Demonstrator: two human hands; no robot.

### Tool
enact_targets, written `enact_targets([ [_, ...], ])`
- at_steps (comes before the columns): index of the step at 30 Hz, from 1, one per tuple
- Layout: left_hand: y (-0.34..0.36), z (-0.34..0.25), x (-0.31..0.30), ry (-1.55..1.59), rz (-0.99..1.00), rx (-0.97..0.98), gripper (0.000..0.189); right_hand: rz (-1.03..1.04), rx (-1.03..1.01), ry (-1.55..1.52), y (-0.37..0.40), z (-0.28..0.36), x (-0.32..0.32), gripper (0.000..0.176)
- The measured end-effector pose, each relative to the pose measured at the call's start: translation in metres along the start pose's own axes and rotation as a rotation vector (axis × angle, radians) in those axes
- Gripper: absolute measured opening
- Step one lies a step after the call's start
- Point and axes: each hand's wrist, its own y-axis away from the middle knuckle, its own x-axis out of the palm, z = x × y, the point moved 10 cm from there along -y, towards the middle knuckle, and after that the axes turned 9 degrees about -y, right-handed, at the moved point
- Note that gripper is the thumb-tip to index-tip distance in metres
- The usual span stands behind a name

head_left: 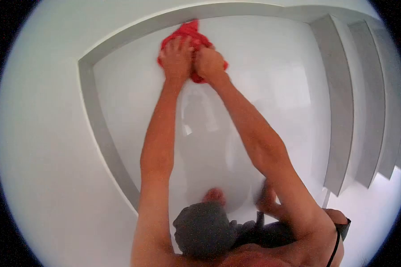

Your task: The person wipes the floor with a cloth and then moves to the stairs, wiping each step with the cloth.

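Observation:
A bunched red cloth lies on the glossy white floor near the far baseboard. My left hand presses on its left side, fingers stretched out and spread over the fabric. Beside it, my right hand is closed on the right part of the cloth, with its fingertips partly hidden. Both arms reach straight forward. My body is crouched in dark grey shorts, and one bare foot shows below on the floor.
A grey baseboard runs along the white wall at left and at the far side. Grey-and-white stair steps rise at the right. The shiny floor carries reflections of light and of my body.

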Motion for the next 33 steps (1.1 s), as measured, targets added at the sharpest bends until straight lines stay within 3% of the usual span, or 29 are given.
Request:
enact_targets([
  [1, 0.039, 0.005, 0.015, 0.028, -0.039, -0.023, 0.040, 0.022, -0.025, 0.023, 0.025, -0.008, 0.034, 0.019],
  [3, 0.053, 0.003, 0.022, 0.039, -0.013, -0.098, 0.042, -0.016, -0.047, 0.010, 0.031, -0.003, 0.035, 0.022],
  [6, 0.085, -0.026, 0.013, 0.036, 0.050, -0.131, 0.043, 0.049, -0.014, 0.037, 0.067, -0.035, 0.043, 0.027],
  [9, 0.143, -0.075, -0.008, 0.055, 0.147, -0.108, 0.045, -0.007, -0.071, 0.086, 0.146, -0.065, 0.035, 0.018],
  [11, 0.176, -0.106, -0.022, 0.077, 0.177, -0.088, 0.047, 0.139, 0.025, -0.004, 0.194, -0.086, 0.027, 0.035],
  [15, 0.251, -0.157, -0.046, 0.144, 0.285, -0.064, 0.053, 0.226, 0.119, -0.018, 0.293, -0.115, 0.018, 0.042],
  [17, 0.285, -0.187, -0.055, 0.208, 0.351, -0.019, 0.056, 0.249, -0.002, 0.022, 0.352, -0.148, 0.031, 0.049],
  [20, 0.324, -0.224, -0.061, 0.301, 0.402, 0.081, 0.058, 0.266, -0.017, 0.023, 0.399, -0.163, 0.000, 0.057],
  [22, 0.322, -0.229, -0.056, 0.315, 0.425, 0.130, 0.055, 0.307, -0.085, 0.046, 0.407, -0.167, 0.003, 0.061],
  [25, 0.275, -0.221, -0.032, 0.241, 0.209, 0.173, 0.050, 0.327, -0.062, 0.153, 0.357, -0.180, 0.019, 0.060],
  [28, 0.219, -0.212, -0.001, 0.259, 0.165, 0.188, 0.047, 0.210, 0.054, 0.219, 0.287, -0.183, 0.013, 0.055],
  [30, 0.199, -0.218, 0.013, 0.217, 0.202, 0.161, 0.051, 0.040, -0.078, 0.254, 0.258, -0.183, 0.000, 0.047],
  [31, 0.237, -0.292, -0.007, 0.223, 0.167, 0.164, 0.051, 0.003, -0.048, 0.227, 0.316, -0.224, -0.043, 0.041],
  [33, 0.198, -0.275, 0.006, 0.215, 0.146, 0.183, 0.051, -0.060, -0.040, 0.240, 0.268, -0.215, -0.048, 0.031],
])
